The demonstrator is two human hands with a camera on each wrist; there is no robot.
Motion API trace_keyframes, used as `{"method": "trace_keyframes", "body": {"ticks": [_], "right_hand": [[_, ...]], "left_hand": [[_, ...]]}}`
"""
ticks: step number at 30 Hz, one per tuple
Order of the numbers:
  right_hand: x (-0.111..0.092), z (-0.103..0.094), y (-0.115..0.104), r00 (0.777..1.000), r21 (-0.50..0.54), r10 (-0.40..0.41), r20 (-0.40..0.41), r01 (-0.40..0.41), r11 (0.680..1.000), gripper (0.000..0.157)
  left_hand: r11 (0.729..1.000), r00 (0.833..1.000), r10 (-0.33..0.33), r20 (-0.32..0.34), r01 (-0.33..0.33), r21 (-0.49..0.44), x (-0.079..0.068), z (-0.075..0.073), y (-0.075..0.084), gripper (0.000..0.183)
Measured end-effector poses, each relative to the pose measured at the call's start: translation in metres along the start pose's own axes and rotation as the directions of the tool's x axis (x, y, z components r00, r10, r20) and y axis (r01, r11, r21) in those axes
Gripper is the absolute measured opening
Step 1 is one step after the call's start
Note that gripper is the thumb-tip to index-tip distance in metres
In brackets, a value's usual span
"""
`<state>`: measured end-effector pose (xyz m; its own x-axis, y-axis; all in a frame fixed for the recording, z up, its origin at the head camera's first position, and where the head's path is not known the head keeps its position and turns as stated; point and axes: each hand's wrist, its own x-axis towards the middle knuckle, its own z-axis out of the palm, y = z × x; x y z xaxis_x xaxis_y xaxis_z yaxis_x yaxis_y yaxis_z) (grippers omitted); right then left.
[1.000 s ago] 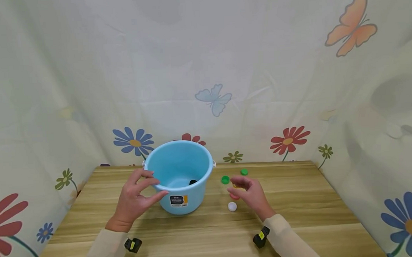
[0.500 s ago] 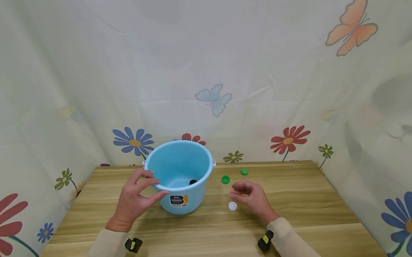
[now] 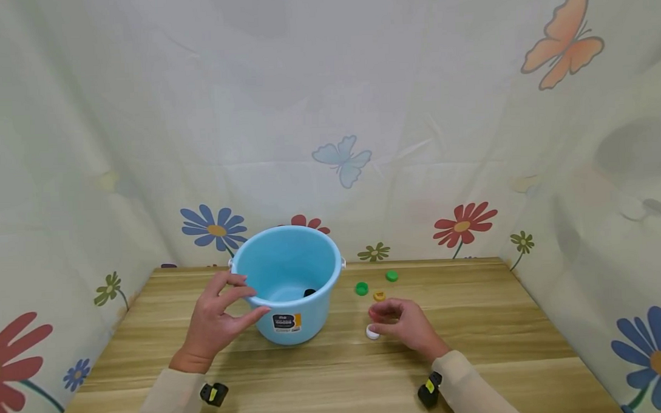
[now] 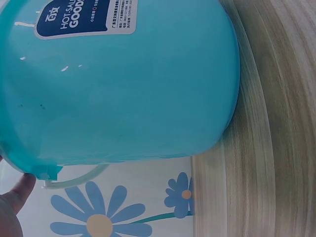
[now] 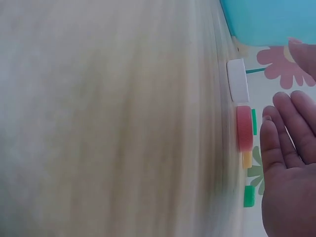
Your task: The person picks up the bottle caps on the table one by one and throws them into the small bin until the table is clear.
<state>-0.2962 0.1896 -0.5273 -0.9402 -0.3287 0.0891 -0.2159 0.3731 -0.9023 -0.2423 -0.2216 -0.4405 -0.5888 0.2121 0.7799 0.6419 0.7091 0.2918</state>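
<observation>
White cap [image 3: 372, 334], one, and red cap [image 5: 244, 128], one, are lying on the worktop [image 3: 315, 383] right of the blue bucket [image 3: 317, 319], with the right hand [image 3: 410, 326] hovering just above, fingers extended, holding nothing, and now partly covering the white cap, which was showing whole half a second ago. Yellow cap [image 3: 380, 296], one, hidden then, is now showing beyond; the left hand [image 3: 214, 314], unmoved, is pinching the bucket's near-left rim.

Pale backdrop [image 3: 250, 112] (printed flowers [image 3: 462, 227], butterflies [image 3: 570, 16]) behind wood-grain table [image 3: 304, 390].
</observation>
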Motion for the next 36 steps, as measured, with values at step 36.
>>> {"method": "trace_keyframes", "body": {"ticks": [36], "right_hand": [[0.001, 0.0023, -0.0019, 0.993, -0.201, 0.011, 0.12, 0.013, 0.979, 0.03]], "left_hand": [[1.0, 1.0, -0.004, -0.004, 0.004, -0.004, -0.0013, 0.0016, -0.0034, 0.037]]}}
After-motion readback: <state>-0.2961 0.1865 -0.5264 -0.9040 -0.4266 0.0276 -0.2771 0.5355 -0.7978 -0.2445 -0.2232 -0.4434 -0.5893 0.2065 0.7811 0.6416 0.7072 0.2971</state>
